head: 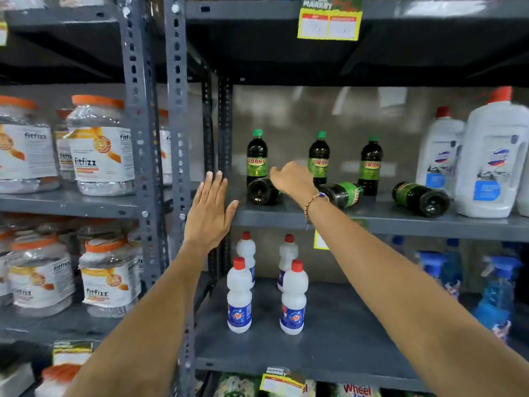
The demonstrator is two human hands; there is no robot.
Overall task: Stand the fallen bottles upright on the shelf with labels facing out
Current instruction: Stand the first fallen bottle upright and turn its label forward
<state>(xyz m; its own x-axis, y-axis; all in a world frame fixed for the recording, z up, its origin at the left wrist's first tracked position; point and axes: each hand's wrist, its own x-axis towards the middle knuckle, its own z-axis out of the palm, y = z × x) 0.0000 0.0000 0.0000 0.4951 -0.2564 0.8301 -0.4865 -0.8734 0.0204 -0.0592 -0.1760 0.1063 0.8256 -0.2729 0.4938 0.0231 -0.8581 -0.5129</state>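
Observation:
Three dark bottles with green caps and green labels stand upright at the back of the grey shelf: left, middle, right. Three more lie on their sides in front: one with its base towards me, one behind my wrist, one further right. My right hand reaches over the left fallen bottle, fingers curled down behind it; whether it grips the bottle is hidden. My left hand is flat and open beside the shelf's left post, holding nothing.
Large white jugs with red caps stand at the shelf's right end. Small white bottles stand on the shelf below, blue spray bottles to their right. Orange-lidded jars fill the left rack. A price tag hangs above.

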